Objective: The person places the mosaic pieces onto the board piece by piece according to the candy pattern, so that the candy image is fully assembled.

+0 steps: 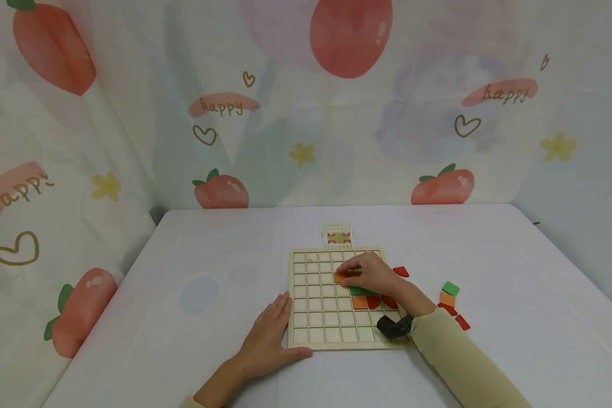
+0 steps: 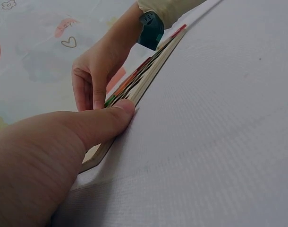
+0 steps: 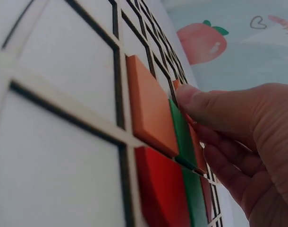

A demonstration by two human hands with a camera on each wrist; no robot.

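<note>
A wooden grid board [image 1: 316, 335] lies flat on the table. My left hand [image 1: 267, 343] rests at its near left corner, fingers straight along the left edge; the thumb [image 2: 111, 120] touches the near edge. Over the board's middle, my right hand [image 1: 374, 275] pinches an orange tile [image 1: 339, 277] between thumb and fingers. Whether that tile sits fully in its cell I cannot tell. Beside it are green tiles [image 1: 359, 290], partly under the hand. Nearer me sit another orange tile [image 3: 153, 109] and red curved-edge tiles [image 3: 163, 189] in the grid.
Behind the board lies a small pattern card [image 1: 338, 236]. To the right are loose pieces: a green tile [image 1: 450, 288], an orange tile [image 1: 447, 299] and red pieces [image 1: 462, 322]. One red piece [image 1: 400, 271] lies by the board's right edge. A black wrist camera [image 1: 394, 327] hangs over the board.
</note>
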